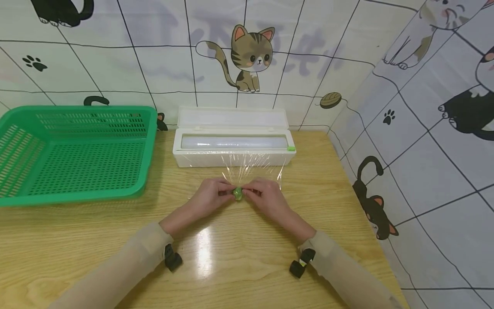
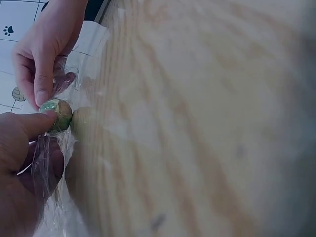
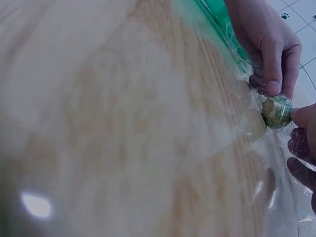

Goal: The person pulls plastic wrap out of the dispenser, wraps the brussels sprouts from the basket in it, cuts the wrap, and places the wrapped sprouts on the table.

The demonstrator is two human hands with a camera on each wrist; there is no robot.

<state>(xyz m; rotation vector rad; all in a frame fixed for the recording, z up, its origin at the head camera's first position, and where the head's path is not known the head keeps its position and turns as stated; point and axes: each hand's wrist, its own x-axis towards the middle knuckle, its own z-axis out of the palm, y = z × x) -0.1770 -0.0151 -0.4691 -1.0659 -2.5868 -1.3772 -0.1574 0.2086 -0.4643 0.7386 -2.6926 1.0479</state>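
Observation:
A small green Brussels sprout [image 1: 237,194] with a pale brown cut end lies close over the table, wrapped in clear cling film [image 1: 247,164]. The film fans out in creases from the sprout to a white dispenser box [image 1: 193,161]. From the left, my left hand [image 1: 208,196] pinches the wrapped sprout between thumb and fingers. My right hand [image 1: 267,198] pinches its opposite side. In the left wrist view both thumbs press on the sprout [image 2: 60,115], and film drapes over the fingers. The right wrist view shows the sprout [image 3: 277,111] between the fingertips of both hands.
The dispenser's lid [image 1: 231,118] stands raised at the back, with a film roll [image 1: 235,142] inside and a green slider [image 1: 291,148] at its right end. A green plastic basket [image 1: 143,171] stands left on the wooden table [image 1: 247,266]. Cat-print sheeting [image 1: 162,68] hangs behind and at right.

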